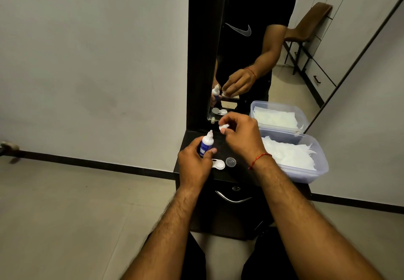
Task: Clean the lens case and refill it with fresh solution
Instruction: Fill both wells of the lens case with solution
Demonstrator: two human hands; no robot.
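My left hand grips a small white solution bottle with a blue label, held upright with its nozzle bare. My right hand pinches a small white cap just right of and above the nozzle. On the dark stand top, the white lens case lies open right beside my left hand, partly hidden by it. A clear round lid rests just to the right of the case.
A clear plastic tub of white tissues sits at the stand's right end. The mirror rises directly behind, with a dark frame on its left. A drawer with a metal handle is below the top.
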